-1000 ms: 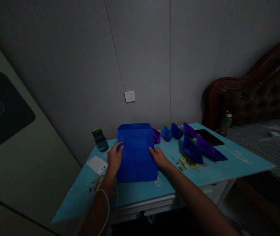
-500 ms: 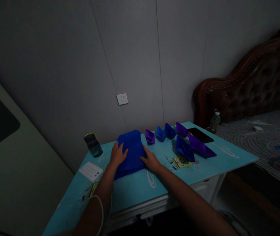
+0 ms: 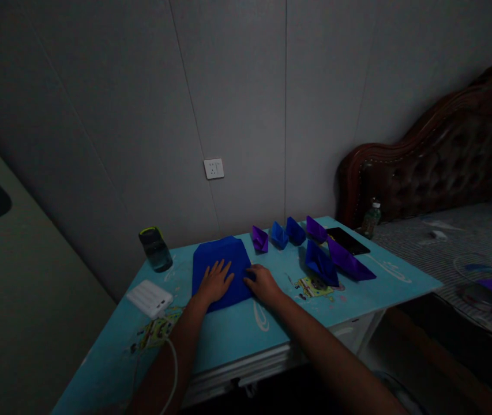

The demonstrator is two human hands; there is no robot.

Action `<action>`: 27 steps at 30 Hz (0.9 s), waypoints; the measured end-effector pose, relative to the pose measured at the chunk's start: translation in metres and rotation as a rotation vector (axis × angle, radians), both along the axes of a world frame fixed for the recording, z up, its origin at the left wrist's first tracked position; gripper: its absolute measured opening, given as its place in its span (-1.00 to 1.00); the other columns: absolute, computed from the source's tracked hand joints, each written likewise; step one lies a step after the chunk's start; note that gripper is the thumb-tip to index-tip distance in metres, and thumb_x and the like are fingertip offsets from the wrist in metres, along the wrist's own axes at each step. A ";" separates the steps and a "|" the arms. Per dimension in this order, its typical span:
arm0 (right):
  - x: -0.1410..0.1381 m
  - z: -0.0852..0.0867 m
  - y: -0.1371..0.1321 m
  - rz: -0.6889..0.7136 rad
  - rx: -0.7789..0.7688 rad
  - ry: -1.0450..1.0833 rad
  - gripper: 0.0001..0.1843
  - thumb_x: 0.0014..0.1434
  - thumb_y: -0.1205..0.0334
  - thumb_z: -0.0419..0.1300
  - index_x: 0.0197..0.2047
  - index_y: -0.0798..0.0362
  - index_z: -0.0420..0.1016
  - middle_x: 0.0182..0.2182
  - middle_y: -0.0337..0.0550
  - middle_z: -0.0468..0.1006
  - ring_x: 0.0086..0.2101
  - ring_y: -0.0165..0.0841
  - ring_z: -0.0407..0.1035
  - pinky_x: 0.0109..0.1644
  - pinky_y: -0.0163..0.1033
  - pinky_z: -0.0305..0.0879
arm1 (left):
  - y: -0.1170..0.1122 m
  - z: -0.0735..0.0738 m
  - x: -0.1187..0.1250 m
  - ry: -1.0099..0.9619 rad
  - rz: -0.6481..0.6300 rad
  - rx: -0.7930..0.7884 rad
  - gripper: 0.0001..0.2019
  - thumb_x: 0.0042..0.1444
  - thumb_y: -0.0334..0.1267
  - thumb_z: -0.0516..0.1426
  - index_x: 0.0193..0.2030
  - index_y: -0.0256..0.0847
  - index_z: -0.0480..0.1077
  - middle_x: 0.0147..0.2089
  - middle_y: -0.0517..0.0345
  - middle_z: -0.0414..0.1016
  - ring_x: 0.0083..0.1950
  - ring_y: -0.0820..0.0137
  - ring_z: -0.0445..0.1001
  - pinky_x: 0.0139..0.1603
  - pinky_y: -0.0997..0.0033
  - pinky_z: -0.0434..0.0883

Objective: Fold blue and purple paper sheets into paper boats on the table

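A folded sheet of blue paper [image 3: 220, 253] lies on the light blue table in front of me. My left hand [image 3: 216, 283] rests flat on its middle, fingers spread. At the paper's right edge is my right hand [image 3: 263, 283], its fingers bent and the thumb apart from them, touching the sheet. Right of the paper stand several folded paper boats: a small purple boat [image 3: 260, 240], a lighter blue boat [image 3: 279, 235], a dark blue boat [image 3: 295, 231], a purple boat [image 3: 316, 229], a larger blue boat [image 3: 321, 265] and a long purple boat [image 3: 349, 261].
On the table's left are a dark bottle [image 3: 156, 249] and a white power bank [image 3: 149, 298] with a cable running by my left forearm. A black tablet [image 3: 347, 240] lies behind the boats. Beyond the table's right edge are a bed [image 3: 423, 248] and a clear bottle [image 3: 371, 220].
My left hand has slid from the paper's left edge onto its middle. The paper now lies wider and flatter, reaching further left. My right hand stays at the right edge, fingers more bent.
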State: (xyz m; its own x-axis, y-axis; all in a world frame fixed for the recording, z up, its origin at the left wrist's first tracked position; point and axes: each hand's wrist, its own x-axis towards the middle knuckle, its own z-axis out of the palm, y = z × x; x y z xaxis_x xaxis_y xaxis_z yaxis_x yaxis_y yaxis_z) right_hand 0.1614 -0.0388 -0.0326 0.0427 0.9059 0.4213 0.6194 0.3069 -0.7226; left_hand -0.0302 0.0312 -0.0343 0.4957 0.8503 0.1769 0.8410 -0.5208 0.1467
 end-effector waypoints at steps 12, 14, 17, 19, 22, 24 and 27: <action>0.026 0.026 0.038 -0.544 0.112 -0.495 -0.43 0.13 0.44 0.04 0.23 0.11 0.27 0.33 0.21 0.02 0.25 -0.01 0.04 0.19 -0.01 0.09 | -0.006 -0.001 0.000 -0.079 0.026 -0.021 -0.47 0.29 0.04 -0.18 0.32 -0.09 0.16 0.39 -0.02 0.11 0.42 0.14 0.01 0.38 -0.05 -0.07; 0.026 0.023 0.043 -0.580 -0.037 -0.522 -0.46 0.16 0.44 0.03 0.23 0.12 0.27 0.31 0.27 0.06 0.19 -0.02 0.16 0.12 -0.05 0.17 | -0.007 0.002 0.000 -0.095 0.025 -0.038 -0.47 0.29 0.03 -0.17 0.32 -0.10 0.16 0.39 -0.02 0.11 0.42 0.14 0.01 0.38 -0.04 -0.08; 0.034 0.020 0.043 -0.530 -0.169 -0.565 -0.56 0.23 0.40 -0.01 0.18 0.17 0.31 0.08 0.30 0.41 -0.04 -0.12 0.42 -0.07 -0.14 0.28 | -0.009 0.002 0.001 -0.118 0.019 -0.054 -0.47 0.28 0.02 -0.14 0.32 -0.10 0.16 0.39 -0.03 0.12 0.41 0.12 0.01 0.38 -0.07 -0.09; 0.043 0.020 0.041 -0.494 -0.192 -0.592 -0.66 0.29 0.34 -0.06 0.03 0.17 0.44 -0.20 0.18 0.57 -0.23 -0.16 0.49 -0.19 -0.17 0.29 | -0.010 0.002 0.000 -0.138 0.012 -0.040 -0.49 0.28 -0.01 -0.12 0.30 -0.12 0.18 0.38 -0.04 0.14 0.40 0.10 0.04 0.37 -0.08 -0.07; 0.053 0.021 0.037 -0.502 -0.126 -0.573 -0.67 0.33 0.20 -0.05 -0.15 0.14 0.51 -0.37 0.11 0.59 -0.37 -0.18 0.50 -0.27 -0.17 0.28 | -0.012 0.002 -0.001 -0.192 -0.005 0.013 -0.52 0.28 -0.07 -0.09 0.27 -0.16 0.23 0.32 -0.07 0.22 0.37 0.11 0.11 0.36 -0.07 -0.03; 0.052 0.019 0.033 -0.464 0.037 -0.505 -0.67 0.32 0.15 -0.01 -0.14 0.13 0.52 -0.34 0.10 0.60 -0.33 -0.18 0.50 -0.24 -0.17 0.30 | -0.015 0.006 -0.001 -0.271 -0.032 0.072 -0.54 0.28 -0.11 -0.08 0.27 -0.19 0.23 0.27 -0.09 0.29 0.32 0.14 0.20 0.35 -0.03 0.02; 0.040 0.015 0.027 -0.243 0.317 -0.386 -0.68 0.31 0.15 0.02 -0.08 0.12 0.52 -0.22 0.06 0.59 -0.21 -0.21 0.47 -0.09 -0.17 0.32 | -0.018 0.013 0.003 -0.498 -0.080 0.137 -0.51 0.27 -0.10 -0.04 0.29 -0.20 0.18 0.22 -0.12 0.35 0.25 0.18 0.29 0.30 0.05 0.15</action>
